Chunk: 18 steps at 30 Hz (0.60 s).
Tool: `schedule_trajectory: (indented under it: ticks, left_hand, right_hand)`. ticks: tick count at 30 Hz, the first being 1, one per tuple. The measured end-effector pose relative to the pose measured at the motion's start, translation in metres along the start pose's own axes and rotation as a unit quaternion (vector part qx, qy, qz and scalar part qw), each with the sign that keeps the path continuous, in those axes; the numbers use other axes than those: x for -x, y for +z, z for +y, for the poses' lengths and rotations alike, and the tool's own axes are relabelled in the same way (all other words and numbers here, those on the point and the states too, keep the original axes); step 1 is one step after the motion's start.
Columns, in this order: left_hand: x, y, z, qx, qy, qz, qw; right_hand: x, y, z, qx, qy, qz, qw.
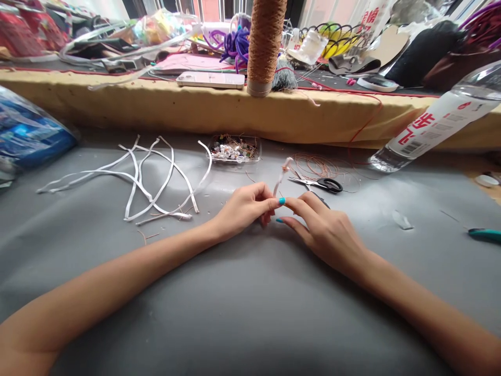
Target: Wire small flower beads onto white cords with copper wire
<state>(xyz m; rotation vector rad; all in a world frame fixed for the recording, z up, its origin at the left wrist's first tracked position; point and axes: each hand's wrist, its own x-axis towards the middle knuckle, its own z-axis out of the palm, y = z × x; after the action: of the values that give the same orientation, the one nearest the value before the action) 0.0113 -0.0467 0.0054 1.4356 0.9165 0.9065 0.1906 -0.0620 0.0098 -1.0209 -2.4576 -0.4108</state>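
Observation:
My left hand [250, 209] is closed in a pinch on a thin white cord [278, 183], which rises from the fingertips and has a pinkish-brown tuft at its top. My right hand [321, 224] touches the left fingertips; its thumb stands apart from its index finger. Black-handled scissors [330, 185] lie just behind the right hand. Several white strips [156, 193] lie crossed on the grey table cover [242, 313] at the left. A clear tray of small beads [235, 150] sits behind my left hand.
A coil of copper-coloured thread [317, 166] lies behind the scissors. A plastic bottle [434, 122] leans on the yellowish ledge [176, 107] at the right. A phone [211, 80] and a brown thread spool [266, 47] stand out on the cluttered ledge. A teal-handled tool [485, 235] lies far right.

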Motion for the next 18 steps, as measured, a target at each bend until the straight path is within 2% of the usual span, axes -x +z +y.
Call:
schedule_trajectory:
  ticks: [6,12,18]
  left_hand:
    - [-0.0018,0.0008,0.0009,0.01,-0.004,-0.016,1.0]
    - [-0.0029,0.0017,0.0012,0.019,0.012,-0.032,0.999]
    - [-0.0006,-0.0013,0.0014,0.011,0.004,-0.038,0.999]
  right_hand:
    - [0.0005,-0.0004,0.0011,0.11,-0.058,0.043,0.991]
    - [-0.0026,-0.0046,0.0017,0.132,-0.021,0.062,0.989]
    - [-0.0047,-0.007,0.0027,0.15,-0.082,0.074,0.983]
